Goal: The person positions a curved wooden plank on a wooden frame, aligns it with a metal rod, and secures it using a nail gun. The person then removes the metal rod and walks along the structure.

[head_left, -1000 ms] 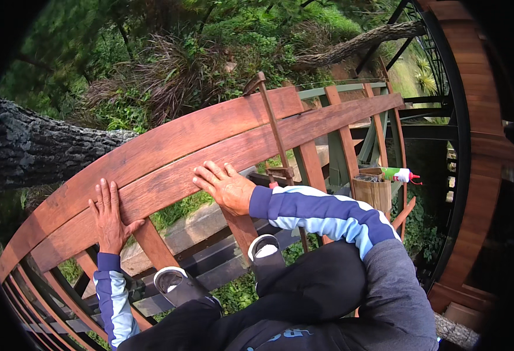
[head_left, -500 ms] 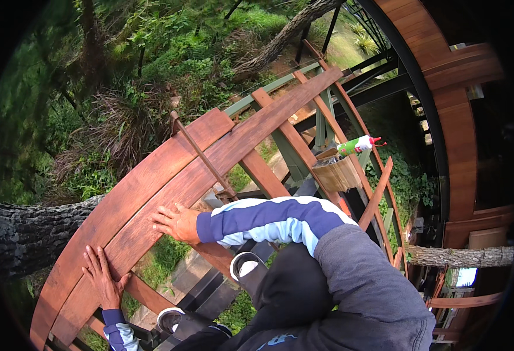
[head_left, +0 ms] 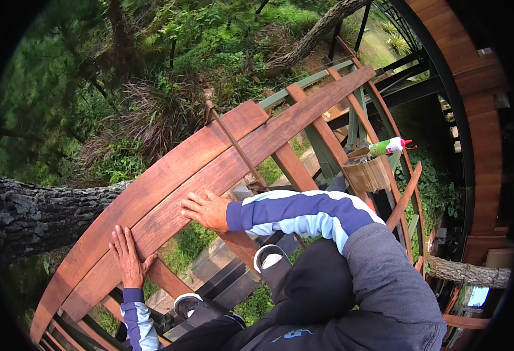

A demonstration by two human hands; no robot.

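Observation:
Two long reddish-brown planks lie side by side in a curve, an outer plank (head_left: 152,181) and an inner plank (head_left: 222,175), with a thin seam between them. My left hand (head_left: 129,257) rests flat on the inner plank toward its near end, fingers stretched and thumb spread. Farther along the same plank, my right hand (head_left: 207,210) lies with its fingers on the wood and its palm at the inner edge. Neither hand holds anything. Beyond my right hand, a rusty bar clamp (head_left: 233,140) spans both planks crosswise.
Wooden crosspieces (head_left: 295,167) run beneath the planks over dark beams, with gaps showing ground below. A cardboard box (head_left: 367,174) holds a green-and-white sealant tube (head_left: 385,147) with a red nozzle. My sandalled foot (head_left: 268,260) stands on the framing. A tree trunk (head_left: 52,210) adjoins the outer edge.
The whole scene has shifted right and slightly up in the picture as the view turned. Both hands keep about the same places on the inner plank.

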